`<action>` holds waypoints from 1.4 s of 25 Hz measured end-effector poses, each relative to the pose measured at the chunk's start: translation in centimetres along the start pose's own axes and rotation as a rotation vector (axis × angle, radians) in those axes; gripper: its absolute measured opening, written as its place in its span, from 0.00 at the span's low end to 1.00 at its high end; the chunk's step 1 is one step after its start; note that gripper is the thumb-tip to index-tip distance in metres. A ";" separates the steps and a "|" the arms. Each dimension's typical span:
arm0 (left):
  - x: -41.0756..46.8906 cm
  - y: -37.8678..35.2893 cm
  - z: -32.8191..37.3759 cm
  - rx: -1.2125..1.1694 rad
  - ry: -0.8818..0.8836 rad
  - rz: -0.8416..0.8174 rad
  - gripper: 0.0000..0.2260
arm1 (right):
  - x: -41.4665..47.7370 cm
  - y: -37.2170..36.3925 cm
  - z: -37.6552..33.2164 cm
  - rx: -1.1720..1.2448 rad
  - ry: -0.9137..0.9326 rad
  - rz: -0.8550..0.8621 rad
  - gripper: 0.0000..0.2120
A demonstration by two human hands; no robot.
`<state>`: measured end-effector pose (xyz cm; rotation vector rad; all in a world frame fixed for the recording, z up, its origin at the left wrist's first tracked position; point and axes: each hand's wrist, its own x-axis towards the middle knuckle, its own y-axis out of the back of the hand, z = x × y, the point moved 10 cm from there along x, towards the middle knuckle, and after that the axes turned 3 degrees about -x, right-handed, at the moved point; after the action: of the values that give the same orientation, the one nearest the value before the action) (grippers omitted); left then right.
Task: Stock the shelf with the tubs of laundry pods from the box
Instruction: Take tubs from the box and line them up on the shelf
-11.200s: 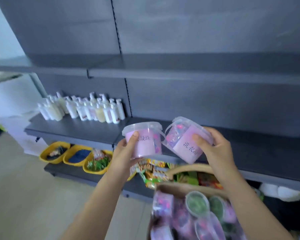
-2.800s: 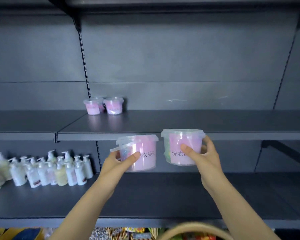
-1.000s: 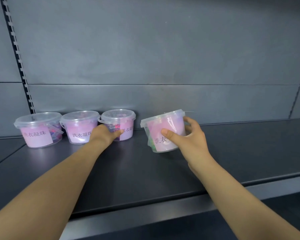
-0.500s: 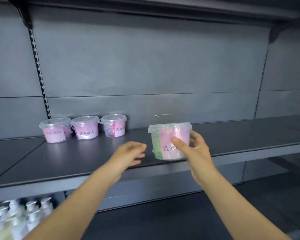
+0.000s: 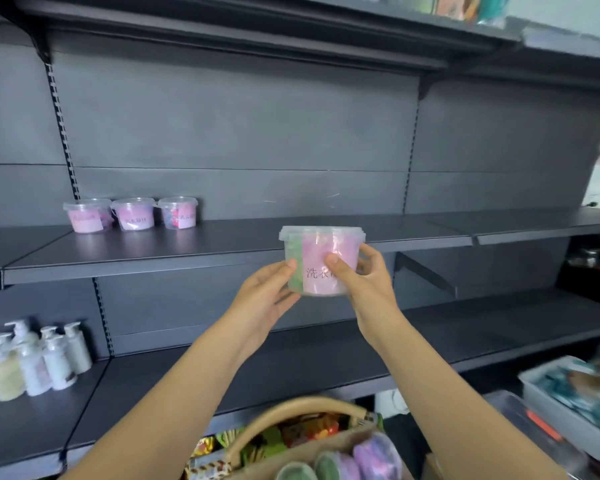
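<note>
A clear tub of laundry pods (image 5: 317, 247) with a pink label hangs upright in front of the middle shelf's front edge. My right hand (image 5: 364, 282) grips it from the right, thumb across the label. My left hand (image 5: 267, 292) touches its left side with fingers nearly straight. Three matching tubs (image 5: 132, 214) stand in a row at the back left of the grey shelf (image 5: 243, 237). At the bottom, the box (image 5: 326, 455) holds more tubs, lids up.
White pump bottles (image 5: 32, 358) crowd the lower shelf at left. A tan curved handle (image 5: 291, 410) arches over snack packets below. A grey tray (image 5: 568, 393) of goods sits at the lower right. The shelf to the right of the three tubs is bare.
I have stepped back from the shelf, so the view is wider. My left hand has come across to the tub held in my right hand, which has moved away from the shelf.
</note>
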<state>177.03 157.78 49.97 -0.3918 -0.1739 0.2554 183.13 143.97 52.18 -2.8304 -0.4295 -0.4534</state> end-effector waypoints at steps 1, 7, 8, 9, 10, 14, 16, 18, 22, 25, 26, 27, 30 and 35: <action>-0.9 -1.8 0.1 -0.012 -0.013 -0.024 0.07 | -0.7 1.3 -1.4 -0.024 0.010 0.003 0.23; -1.5 -8.1 -0.3 -0.004 -0.058 -0.118 0.13 | -1.3 6.8 -6.7 -0.219 0.041 -0.020 0.25; -0.9 -8.6 -0.5 -0.006 -0.066 -0.115 0.14 | -0.8 7.3 -6.9 -0.251 0.039 -0.035 0.25; -0.2 -9.1 -0.7 -0.011 -0.070 -0.108 0.15 | -0.3 7.9 -7.1 -0.282 0.034 -0.051 0.25; 0.5 -9.5 -1.0 -0.018 -0.072 -0.101 0.15 | 0.4 8.4 -7.2 -0.309 0.029 -0.066 0.25; 5.2 -11.1 -2.2 -0.024 -0.096 -0.117 0.15 | 5.2 10.9 -6.7 -0.396 0.041 -0.086 0.27; 8.6 -11.7 -2.2 -0.004 -0.132 -0.116 0.14 | 8.9 11.7 -5.9 -0.392 0.047 -0.102 0.28; 12.1 -11.8 -2.4 0.026 -0.153 -0.083 0.12 | 12.7 12.2 -4.9 -0.395 0.036 -0.119 0.27; 19.4 -12.0 -3.5 0.127 -0.167 -0.017 0.16 | 19.5 13.5 -3.1 -0.428 0.045 -0.155 0.25; 23.6 -12.8 -4.4 0.153 -0.147 0.016 0.17 | 23.6 15.0 -1.8 -0.444 0.019 -0.158 0.22; 24.7 -13.0 -4.7 0.158 -0.142 0.019 0.16 | 24.8 15.3 -1.4 -0.456 0.015 -0.162 0.21; 26.0 -13.2 -4.9 0.170 -0.140 0.016 0.15 | 26.2 15.6 -0.9 -0.466 0.011 -0.168 0.20; 30.1 -13.1 -5.2 0.237 -0.133 0.027 0.17 | 30.5 16.0 1.1 -0.482 -0.015 -0.211 0.22; 36.7 -12.8 -7.0 0.358 -0.099 0.109 0.20 | 38.2 16.4 6.1 -0.453 -0.062 -0.285 0.23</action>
<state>216.23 154.11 53.03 -0.0329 -0.1998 0.4060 224.73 139.94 56.33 -3.2361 -0.8458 -0.5822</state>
